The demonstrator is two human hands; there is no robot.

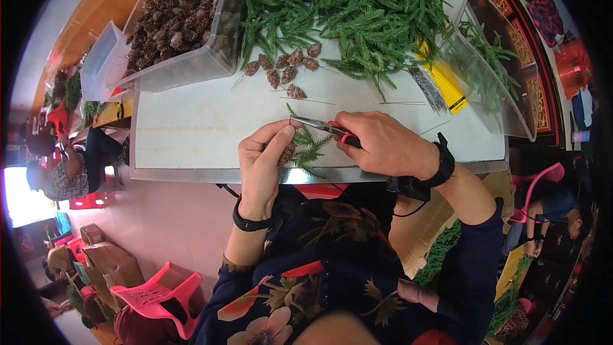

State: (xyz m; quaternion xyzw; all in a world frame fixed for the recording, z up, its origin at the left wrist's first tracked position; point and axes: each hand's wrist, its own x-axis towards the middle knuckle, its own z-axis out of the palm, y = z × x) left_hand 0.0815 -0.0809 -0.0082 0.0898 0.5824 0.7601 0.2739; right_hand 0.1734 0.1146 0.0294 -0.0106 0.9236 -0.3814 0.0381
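Observation:
Near the front edge of the white table (191, 147), my left hand (263, 156) pinches a green artificial pine sprig (311, 147). A brown pine cone (287, 154) shows beside its fingers, partly hidden by the thumb. My right hand (389, 145) is closed around long-nose pliers (317, 124) with red and black handles. The jaws of the pliers reach the top of the sprig, just above my left fingertips; any wire between them is too small to make out. Several loose pine cones (288, 75) lie just beyond my hands.
A clear plastic bin (185, 73) full of pine cones stands at the far left. Green sprigs (377, 19) are heaped at the back. A bundle of thin wires (426, 89), a yellow packet (447, 83) and another clear bin (520, 105) are at the right. Other people sit nearby.

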